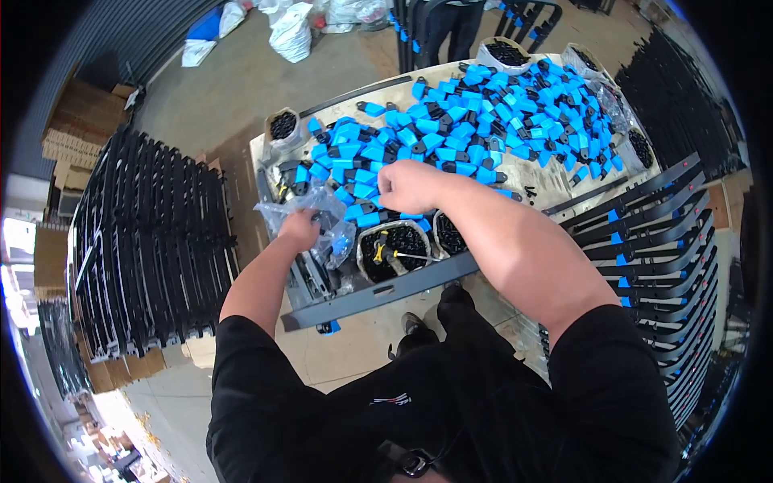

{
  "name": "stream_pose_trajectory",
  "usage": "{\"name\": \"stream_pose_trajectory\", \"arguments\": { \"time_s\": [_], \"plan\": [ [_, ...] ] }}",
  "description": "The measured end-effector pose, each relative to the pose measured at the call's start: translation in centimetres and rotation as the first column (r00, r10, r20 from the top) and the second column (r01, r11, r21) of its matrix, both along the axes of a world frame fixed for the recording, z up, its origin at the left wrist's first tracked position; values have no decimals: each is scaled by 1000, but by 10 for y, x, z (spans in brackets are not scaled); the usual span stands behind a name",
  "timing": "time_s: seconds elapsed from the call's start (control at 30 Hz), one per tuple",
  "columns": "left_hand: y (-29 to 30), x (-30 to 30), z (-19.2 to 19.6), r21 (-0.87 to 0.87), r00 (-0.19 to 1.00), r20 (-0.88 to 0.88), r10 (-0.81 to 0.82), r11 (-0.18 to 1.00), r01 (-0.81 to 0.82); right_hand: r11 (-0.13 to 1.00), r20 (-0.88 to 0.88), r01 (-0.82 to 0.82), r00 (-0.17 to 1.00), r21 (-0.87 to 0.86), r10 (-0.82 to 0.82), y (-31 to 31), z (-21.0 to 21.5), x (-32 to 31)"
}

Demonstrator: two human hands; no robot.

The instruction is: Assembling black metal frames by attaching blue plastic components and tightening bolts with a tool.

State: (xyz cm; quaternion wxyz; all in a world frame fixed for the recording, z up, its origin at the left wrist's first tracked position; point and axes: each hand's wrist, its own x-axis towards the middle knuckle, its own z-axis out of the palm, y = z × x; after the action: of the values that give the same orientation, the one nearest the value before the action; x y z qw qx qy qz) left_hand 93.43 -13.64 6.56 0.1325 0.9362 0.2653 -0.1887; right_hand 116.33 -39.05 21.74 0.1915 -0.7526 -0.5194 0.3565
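My left hand (299, 229) is at a crumpled clear plastic bag (328, 201) on the table's left end, with its fingers curled. A small dark thing shows at its fingertips, too small to name. Over the pile of blue and black plastic parts (435, 133) is my right hand (407, 187), its fingers curled in. Whatever it may hold is hidden. Between my arms stands a tub of small black parts (393, 245), with a yellow-and-black screwdriver (385, 251) lying on top. A long dark grey metal bar (382, 291) lies along the table's near edge.
Stacked black metal frames (153, 241) stand left of the table, and curved black frames with blue pieces (644, 249) stand at the right. A pail of black parts (283, 129) sits at the far left corner. A person's legs (452, 34) show beyond the table.
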Motion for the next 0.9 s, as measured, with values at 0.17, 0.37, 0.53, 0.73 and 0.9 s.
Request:
{"name": "stream_pose_trajectory", "arguments": {
  "time_s": [0.17,0.37,0.53,0.73,0.9],
  "plan": [
    [-17,45,6,61,989,-105,101,994,-95,1000,10,-4,1000,2,4,-5,-4,4],
    [-12,72,9,-5,990,-95,102,995,-103,997,-31,-32,999,-67,30,-8,5,5],
    [28,80,-27,-7,988,-138,69,997,-71,988,10,-84,996,-132,86,0,5,1],
    [33,50,-33,-51,998,64,-10,999,13,984,3,-114,993,-135,116,1,-4,4],
    [10,-4,37,24,902,406,-145,989,148,982,58,-124,989,-140,133,6,-6,2]
  ]
}}
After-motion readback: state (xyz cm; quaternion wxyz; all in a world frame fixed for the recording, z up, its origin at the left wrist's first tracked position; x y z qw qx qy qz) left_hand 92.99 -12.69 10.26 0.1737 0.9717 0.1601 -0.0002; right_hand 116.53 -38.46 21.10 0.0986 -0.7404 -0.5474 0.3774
